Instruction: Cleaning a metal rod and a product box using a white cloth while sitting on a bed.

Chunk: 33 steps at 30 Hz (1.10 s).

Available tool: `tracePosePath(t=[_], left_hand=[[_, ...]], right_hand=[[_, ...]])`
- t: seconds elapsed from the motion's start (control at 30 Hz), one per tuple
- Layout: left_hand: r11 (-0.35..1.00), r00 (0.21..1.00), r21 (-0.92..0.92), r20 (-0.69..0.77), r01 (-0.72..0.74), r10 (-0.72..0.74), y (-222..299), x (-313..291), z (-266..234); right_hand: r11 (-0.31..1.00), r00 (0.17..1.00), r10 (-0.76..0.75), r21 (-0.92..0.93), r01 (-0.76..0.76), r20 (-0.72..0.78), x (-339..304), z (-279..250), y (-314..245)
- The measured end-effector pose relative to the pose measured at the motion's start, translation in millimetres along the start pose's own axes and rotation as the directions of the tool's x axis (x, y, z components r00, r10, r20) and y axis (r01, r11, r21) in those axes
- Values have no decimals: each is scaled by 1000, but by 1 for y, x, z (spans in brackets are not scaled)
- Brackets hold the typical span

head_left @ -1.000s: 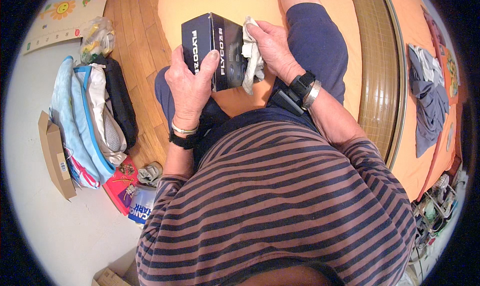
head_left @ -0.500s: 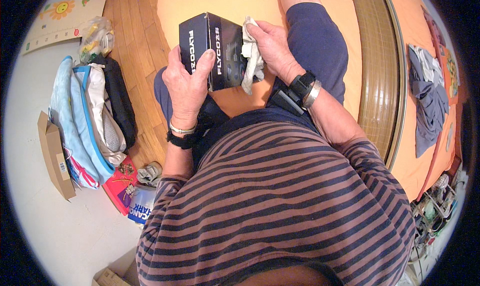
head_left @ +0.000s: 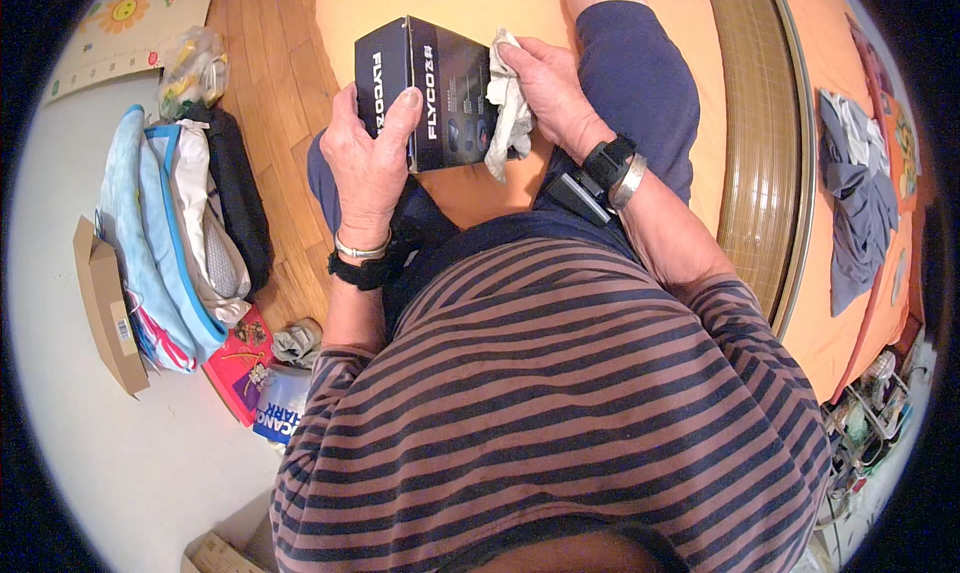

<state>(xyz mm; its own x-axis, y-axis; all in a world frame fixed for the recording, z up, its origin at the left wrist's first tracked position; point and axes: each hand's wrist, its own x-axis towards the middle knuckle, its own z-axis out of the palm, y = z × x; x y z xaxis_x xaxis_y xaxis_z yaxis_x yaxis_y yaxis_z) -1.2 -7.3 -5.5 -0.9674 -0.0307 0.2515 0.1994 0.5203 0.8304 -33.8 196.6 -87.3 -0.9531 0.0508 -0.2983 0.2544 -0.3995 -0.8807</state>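
Left hand [head_left: 372, 163] clamped on dark box [head_left: 430, 93]; right hand [head_left: 550, 98] clamped on white cloth [head_left: 508, 108], pressed against box face

An orange bedsheet [head_left: 440, 3] covers the bed at the top, and a woven straw mat [head_left: 755, 163] lies along its right part. Further right, grey-blue clothes [head_left: 855, 203] lie crumpled on the orange cover. Left of the bed is a wooden floor [head_left: 275, 83] — on it a clear plastic bag [head_left: 192, 68], a row of leaning bags [head_left: 175, 243] in blue, white and black, a flat cardboard box [head_left: 105, 308] and a red book [head_left: 240, 358].
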Motion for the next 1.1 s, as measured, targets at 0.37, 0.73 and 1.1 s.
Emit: tracePosePath(t=[0.37,0.73,1.1], left_hand=[[991,996,-99,15,92,-91,-7,5,-3],[954,986,-248,23,168,-167,-7,6,-6],[908,975,-358,51,219,-216,-18,9,-9]], right_hand=[[1000,1000,6,4,-6,8,2,-3,3],[999,1000,2,32,-2,-25,-1,0,2],[999,1000,-11,-35,11,-15,-3,3,0]])
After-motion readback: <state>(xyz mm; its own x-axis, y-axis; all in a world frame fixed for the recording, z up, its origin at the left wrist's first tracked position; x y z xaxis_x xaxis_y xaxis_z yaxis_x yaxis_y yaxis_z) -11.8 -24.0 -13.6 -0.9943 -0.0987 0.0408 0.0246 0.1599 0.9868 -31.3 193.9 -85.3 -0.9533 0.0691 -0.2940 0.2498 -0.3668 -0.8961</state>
